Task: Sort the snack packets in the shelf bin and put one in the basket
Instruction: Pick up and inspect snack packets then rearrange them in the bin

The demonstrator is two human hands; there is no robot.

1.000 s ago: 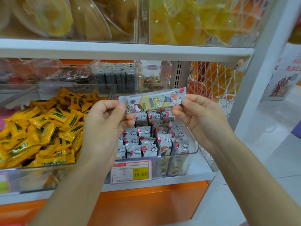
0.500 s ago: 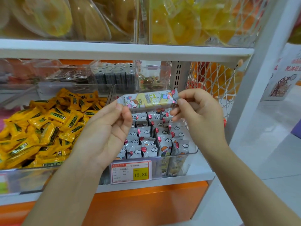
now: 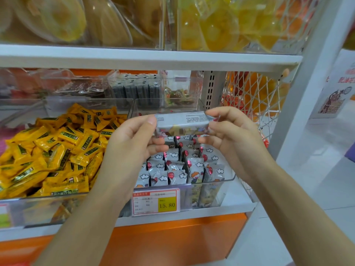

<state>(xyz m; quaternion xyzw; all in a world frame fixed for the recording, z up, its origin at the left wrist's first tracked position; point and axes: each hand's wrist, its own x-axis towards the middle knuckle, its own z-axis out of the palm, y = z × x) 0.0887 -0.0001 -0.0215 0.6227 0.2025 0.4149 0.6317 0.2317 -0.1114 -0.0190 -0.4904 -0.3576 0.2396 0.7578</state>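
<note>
A long snack packet (image 3: 182, 121) is held level above the clear shelf bin (image 3: 228, 181), its grey printed back turned up toward me. My left hand (image 3: 132, 143) pinches its left end and my right hand (image 3: 230, 135) pinches its right end. Below it, several matching packets (image 3: 184, 166) with cloud and balloon prints stand upright in rows inside the bin. No basket for the packet is in view, apart from a white wire one at the shelf's end.
A bin of yellow wrapped snacks (image 3: 50, 154) lies to the left. A price tag (image 3: 155, 201) reading 15.80 hangs on the bin front. The upper shelf board (image 3: 146, 58) runs close overhead. A white wire basket (image 3: 255, 98) with orange goods hangs right of the shelf.
The packet has been rolled over between both hands: its colourful cartoon front faced me before, now the grey back with small print faces up. Both hands stay at its ends.
</note>
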